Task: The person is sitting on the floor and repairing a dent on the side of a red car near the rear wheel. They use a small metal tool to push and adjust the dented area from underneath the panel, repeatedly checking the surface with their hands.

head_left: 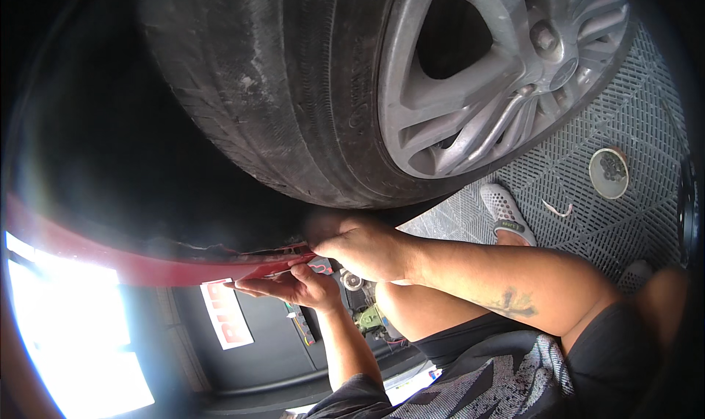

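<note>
A red body panel (176, 271) curves along the edge of a dark wheel arch (147, 184). My left hand (312, 287) lies along the underside of this edge, palm up, its fingers stretched out and touching the panel. Just right of it, my right hand (367, 250) is closed at the arch edge, with its fingertips in dark shadow. Whatever it grips there is hidden. Close above both hands bulges a worn black tyre (294, 88) on a silver alloy wheel (507, 74).
A round white bowl (609, 173) with small dark pieces in it and a thin white strip (558, 209) lie on grey grid flooring (573, 235). My foot wears a perforated grey clog (504, 206). Behind stand greenish equipment (369, 318) and a white-and-red sign (226, 315).
</note>
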### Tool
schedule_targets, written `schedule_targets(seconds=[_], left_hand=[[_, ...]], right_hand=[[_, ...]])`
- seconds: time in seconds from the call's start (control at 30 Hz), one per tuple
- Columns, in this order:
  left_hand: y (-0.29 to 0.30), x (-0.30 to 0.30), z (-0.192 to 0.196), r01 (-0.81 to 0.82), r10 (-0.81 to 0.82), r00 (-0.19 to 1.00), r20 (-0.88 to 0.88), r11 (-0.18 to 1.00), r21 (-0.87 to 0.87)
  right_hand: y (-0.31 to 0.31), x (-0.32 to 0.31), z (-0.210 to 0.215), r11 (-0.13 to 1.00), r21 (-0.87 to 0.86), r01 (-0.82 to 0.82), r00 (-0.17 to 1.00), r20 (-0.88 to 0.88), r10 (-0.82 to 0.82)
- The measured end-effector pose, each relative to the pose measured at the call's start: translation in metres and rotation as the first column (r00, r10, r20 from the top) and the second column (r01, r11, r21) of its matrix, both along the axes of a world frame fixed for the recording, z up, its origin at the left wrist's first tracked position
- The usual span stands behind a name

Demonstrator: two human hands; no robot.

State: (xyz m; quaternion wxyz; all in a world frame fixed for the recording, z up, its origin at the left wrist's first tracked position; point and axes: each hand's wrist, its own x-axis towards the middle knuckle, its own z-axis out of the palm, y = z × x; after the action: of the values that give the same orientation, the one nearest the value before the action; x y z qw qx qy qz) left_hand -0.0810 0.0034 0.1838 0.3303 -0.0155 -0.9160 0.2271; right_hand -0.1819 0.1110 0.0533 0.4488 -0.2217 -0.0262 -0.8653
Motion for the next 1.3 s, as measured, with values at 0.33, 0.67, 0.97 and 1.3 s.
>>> schedule_targets(seconds=[0.33, 0.67, 0.97, 1.3], left_hand=[[0.004, -0.003, 0.002, -0.035, 0.034, 0.999, -0.011, 0.990, -0.137], [0.008, -0.004, 0.004, -0.065, 0.063, 0.998, -0.015, 0.980, -0.187], [0.007, -0.004, 0.005, -0.059, 0.056, 0.998, -0.019, 0.973, -0.224], [0.046, -0.004, -0.015, 0.064, -0.073, 0.994, -0.077, 0.992, -0.108]], right_hand=[[0.028, -0.010, 0.003, 0.969, -0.079, -0.233, 0.946, 0.213, 0.245], [0.015, 0.000, 0.015, 0.977, -0.141, -0.159, 0.902, 0.381, 0.202], [0.017, 0.010, 0.005, 0.966, 0.070, 0.248, 0.959, 0.123, -0.255], [0.037, -0.005, -0.003, 0.160, 0.311, 0.937, 0.321, -0.581, -0.748]])
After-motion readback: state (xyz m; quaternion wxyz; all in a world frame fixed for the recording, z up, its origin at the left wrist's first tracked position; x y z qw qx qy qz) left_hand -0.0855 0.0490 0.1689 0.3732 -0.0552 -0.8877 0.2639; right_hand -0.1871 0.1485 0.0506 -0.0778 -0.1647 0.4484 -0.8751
